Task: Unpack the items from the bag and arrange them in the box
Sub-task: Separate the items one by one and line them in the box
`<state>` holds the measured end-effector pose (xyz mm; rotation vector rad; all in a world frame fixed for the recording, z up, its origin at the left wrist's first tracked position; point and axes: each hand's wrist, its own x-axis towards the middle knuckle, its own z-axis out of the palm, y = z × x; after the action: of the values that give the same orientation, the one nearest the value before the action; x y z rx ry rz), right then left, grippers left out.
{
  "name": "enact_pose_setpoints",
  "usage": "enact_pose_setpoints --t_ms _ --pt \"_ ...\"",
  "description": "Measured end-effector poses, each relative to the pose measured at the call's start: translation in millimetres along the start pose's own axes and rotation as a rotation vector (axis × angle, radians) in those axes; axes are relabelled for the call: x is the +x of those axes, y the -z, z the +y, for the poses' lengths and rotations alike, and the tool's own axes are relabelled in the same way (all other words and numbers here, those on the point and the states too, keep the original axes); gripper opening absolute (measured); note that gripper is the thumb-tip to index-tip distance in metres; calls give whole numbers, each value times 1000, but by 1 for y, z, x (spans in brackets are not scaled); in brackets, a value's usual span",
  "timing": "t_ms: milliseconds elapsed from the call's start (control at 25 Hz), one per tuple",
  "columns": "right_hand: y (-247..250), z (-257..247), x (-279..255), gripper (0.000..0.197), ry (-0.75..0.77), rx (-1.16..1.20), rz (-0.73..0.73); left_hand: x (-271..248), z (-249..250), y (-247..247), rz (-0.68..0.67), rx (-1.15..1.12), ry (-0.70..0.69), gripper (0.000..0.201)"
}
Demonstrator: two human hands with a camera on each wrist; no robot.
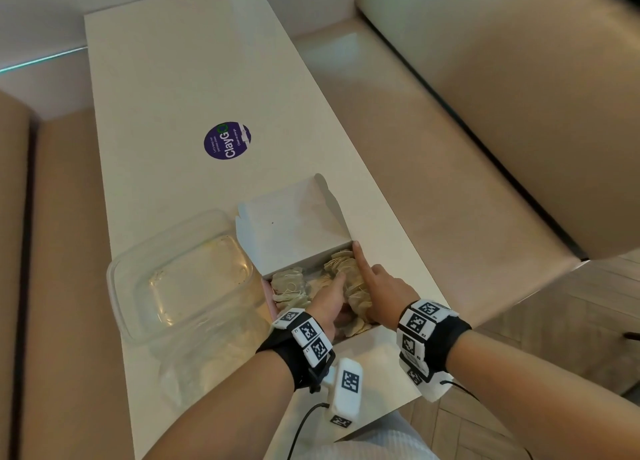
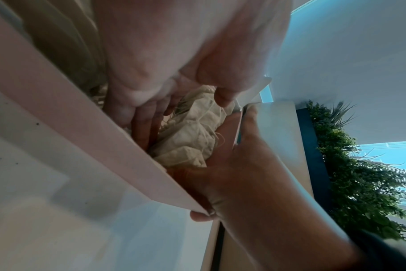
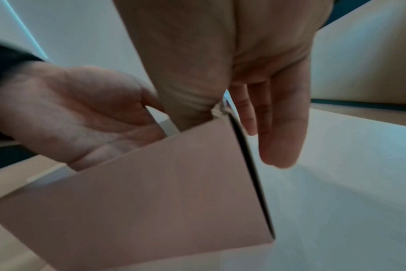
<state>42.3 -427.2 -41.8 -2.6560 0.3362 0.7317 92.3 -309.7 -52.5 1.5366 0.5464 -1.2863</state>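
A pink cardboard box (image 1: 313, 257) stands near the table's front edge with its white lid (image 1: 291, 224) hinged open at the back. Beige tea bags fill it in two rows, one on the left (image 1: 289, 288) and one on the right (image 1: 348, 274). My left hand (image 1: 332, 291) reaches into the gap between the rows, fingers straight against the right row (image 2: 192, 132). My right hand (image 1: 372, 281) straddles the box's right wall. Its index finger lies along the rim, its thumb is inside, and its other fingers (image 3: 278, 143) hang straight outside. A clear plastic bag (image 1: 187, 279) lies left of the box.
The long white table (image 1: 166, 89) carries a round purple sticker (image 1: 227, 142) in its middle. Beige padded benches (image 1: 485, 130) run along both sides. The table's front right corner is just behind my right wrist.
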Motion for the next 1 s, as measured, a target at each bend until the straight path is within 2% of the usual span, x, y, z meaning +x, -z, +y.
enact_pose_setpoints --t_ms 80,240,480,680,840,1000 --pt "1 -1 -2 120 -8 -50 18 -2 1 -2 -9 19 -10 47" --pt "-4 -7 0 112 -39 -118 57 0 0 -4 35 99 -20 63" --pt "-12 -8 2 98 -102 -150 119 4 -3 -5 66 211 -22 72" --pt "-15 -7 5 100 -96 -143 109 6 -5 -5 6 137 -16 64" --pt "-8 -3 7 104 -49 22 46 2 -2 -5 -7 -27 -8 40" --pt "3 9 4 110 8 318 -78 -2 0 -3 -35 -127 -24 37"
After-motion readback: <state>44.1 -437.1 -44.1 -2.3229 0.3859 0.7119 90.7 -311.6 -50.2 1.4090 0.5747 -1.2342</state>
